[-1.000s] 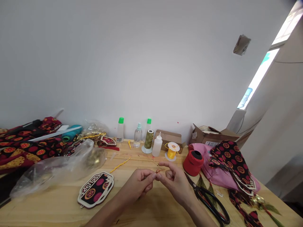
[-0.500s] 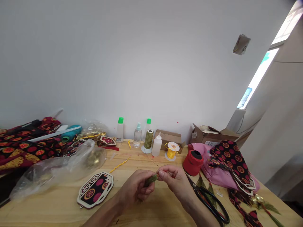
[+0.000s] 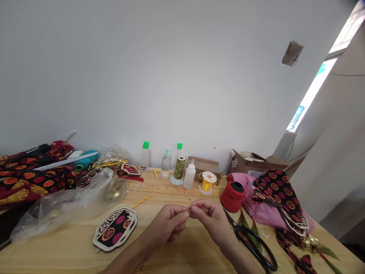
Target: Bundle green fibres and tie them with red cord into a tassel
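Over the wooden table (image 3: 71, 249), my left hand (image 3: 170, 222) and my right hand (image 3: 212, 218) meet fingertip to fingertip. Both pinch a tiny orange-gold piece (image 3: 189, 210) between thumb and forefinger; I cannot make out what it is. Both hands are closed. A red thread spool (image 3: 233, 196) stands just right of my right hand, and black scissors (image 3: 252, 241) lie beside my right wrist. A patterned black-and-pink cut-out ornament (image 3: 115, 228) lies to the left of my left hand.
Along the wall stand two green-capped bottles (image 3: 145, 156), a clear bottle (image 3: 165, 164), an olive thread cone (image 3: 179, 169), a white squeeze bottle (image 3: 189, 175) and a yellow cord spool (image 3: 207, 183). A clear plastic bag (image 3: 68, 201) and patterned fabric (image 3: 28, 177) lie left; pink fabric (image 3: 266, 211) and cardboard boxes (image 3: 251, 163) right.
My right hand's fingers curled in from spread to a pinch. A greenish strip seen between the hands half a second ago no longer shows. The hands stayed in place.
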A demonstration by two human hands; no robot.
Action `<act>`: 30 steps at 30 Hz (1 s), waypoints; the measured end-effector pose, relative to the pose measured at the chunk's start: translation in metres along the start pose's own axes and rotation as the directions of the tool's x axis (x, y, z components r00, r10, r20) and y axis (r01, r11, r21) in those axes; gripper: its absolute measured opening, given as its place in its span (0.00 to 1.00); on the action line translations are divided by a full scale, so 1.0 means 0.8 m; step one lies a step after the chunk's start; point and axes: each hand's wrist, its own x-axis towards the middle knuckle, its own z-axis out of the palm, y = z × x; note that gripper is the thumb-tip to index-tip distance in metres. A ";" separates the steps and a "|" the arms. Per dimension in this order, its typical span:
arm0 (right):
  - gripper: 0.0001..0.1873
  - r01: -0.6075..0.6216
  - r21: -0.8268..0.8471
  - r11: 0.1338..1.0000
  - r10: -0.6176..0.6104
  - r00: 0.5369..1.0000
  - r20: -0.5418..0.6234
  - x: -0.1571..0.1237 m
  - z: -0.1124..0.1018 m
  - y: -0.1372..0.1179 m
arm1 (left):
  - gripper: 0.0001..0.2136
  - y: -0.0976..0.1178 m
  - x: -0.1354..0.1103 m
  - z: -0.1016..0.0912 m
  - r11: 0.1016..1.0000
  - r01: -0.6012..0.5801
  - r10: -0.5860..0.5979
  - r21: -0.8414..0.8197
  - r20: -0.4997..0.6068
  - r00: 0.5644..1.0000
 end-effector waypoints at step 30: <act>0.04 0.398 -0.884 0.245 -0.709 0.696 0.117 -0.016 0.022 -0.029 | 0.12 0.004 -0.002 0.007 0.842 -0.292 0.441 0.455 -0.267 0.857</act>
